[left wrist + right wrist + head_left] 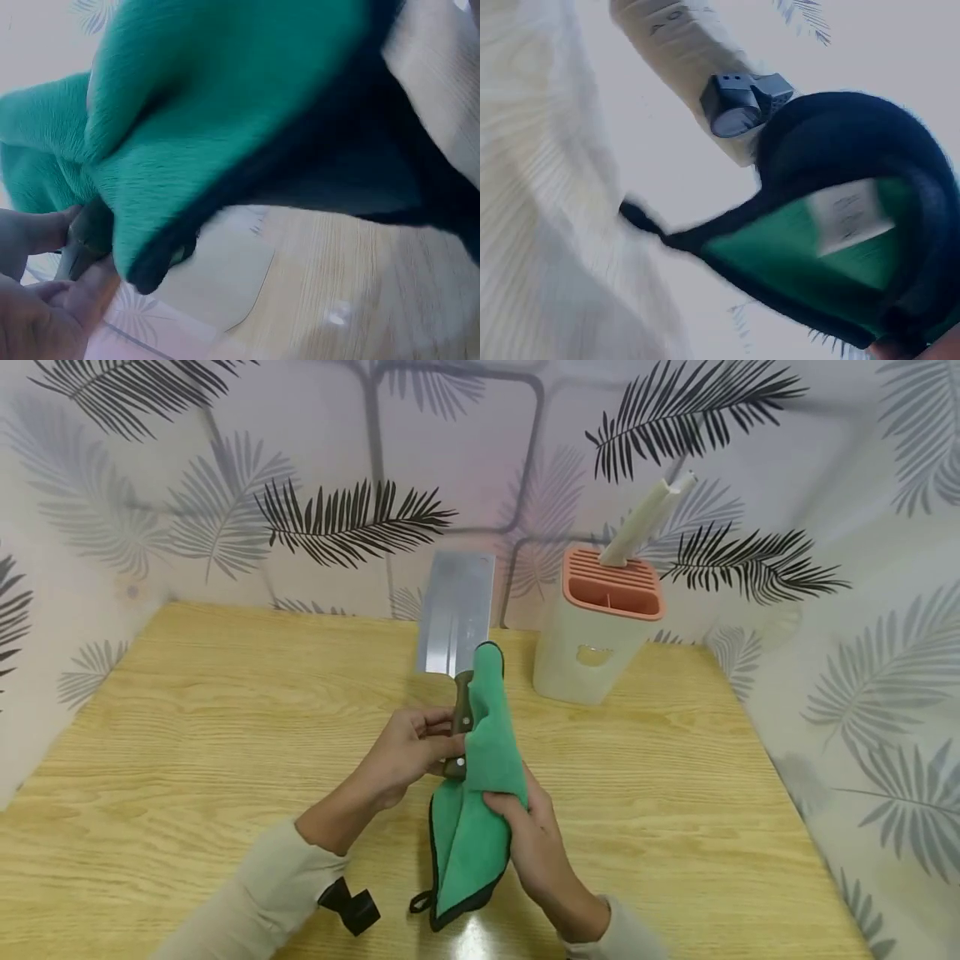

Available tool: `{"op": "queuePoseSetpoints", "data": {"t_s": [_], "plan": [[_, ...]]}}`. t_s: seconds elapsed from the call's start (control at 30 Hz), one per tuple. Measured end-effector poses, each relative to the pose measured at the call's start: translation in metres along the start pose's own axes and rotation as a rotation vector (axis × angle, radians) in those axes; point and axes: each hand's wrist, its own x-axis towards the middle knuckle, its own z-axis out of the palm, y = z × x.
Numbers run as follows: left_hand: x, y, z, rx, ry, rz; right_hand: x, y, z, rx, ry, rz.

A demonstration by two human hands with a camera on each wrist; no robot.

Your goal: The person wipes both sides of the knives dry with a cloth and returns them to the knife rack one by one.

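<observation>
A cleaver (456, 610) with a broad metal blade and a dark riveted handle (462, 714) is held upright in the head view, its blade pointing away from me. My left hand (408, 752) grips the handle between thumb and fingers. A green cloth (480, 827) with black edging drapes along the handle's right side and hangs below it. My right hand (532, 839) holds the cloth, its thumb lying across the front. In the left wrist view the cloth (202, 112) covers much of the frame. The right wrist view shows its hanging lower corner (795, 240) and a white label (847, 214).
A white knife block (588, 652) with an orange slotted top stands at the back right of the wooden table (225, 727). One white-handled tool (645, 522) sticks up from its slots. Behind the table is a wall (465, 460) with a leaf pattern.
</observation>
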Motion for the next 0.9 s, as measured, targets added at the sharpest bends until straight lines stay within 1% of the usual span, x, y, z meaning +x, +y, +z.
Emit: {"op": "queuePoseSetpoints", "data": {"t_s": [0.07,0.13,0.2,0.27,0.37,0.47,0.53,0.63,0.77,0.9], "plan": [[0.0,0.001,-0.001,0.02,-0.011,-0.012,0.005,-0.002,0.004,0.095,0.07,0.11],[-0.001,0.003,-0.003,0.067,-0.019,-0.026,0.01,-0.004,0.005,0.155,0.11,0.175],[-0.002,0.005,-0.005,0.107,-0.049,-0.032,0.016,-0.005,0.005,0.165,0.125,0.2],[-0.004,0.007,-0.007,0.134,-0.078,-0.05,0.023,-0.006,0.002,0.147,0.14,0.204],[-0.007,0.01,-0.008,0.149,-0.107,-0.074,0.037,-0.008,-0.005,0.148,0.17,0.241],[-0.01,0.011,-0.007,0.153,-0.129,-0.089,0.052,-0.01,-0.015,0.206,0.154,0.303],[-0.012,0.011,-0.006,0.159,-0.15,-0.093,0.062,-0.012,-0.022,0.248,0.124,0.332],[-0.016,0.008,-0.003,0.153,-0.192,-0.102,0.079,-0.016,-0.034,0.287,0.094,0.339],[-0.02,0.006,0.002,0.148,-0.224,-0.1,0.104,-0.027,-0.05,0.354,0.11,0.305],[-0.026,0.006,0.005,0.137,-0.261,-0.092,0.125,-0.039,-0.066,0.446,0.127,0.251]]}}
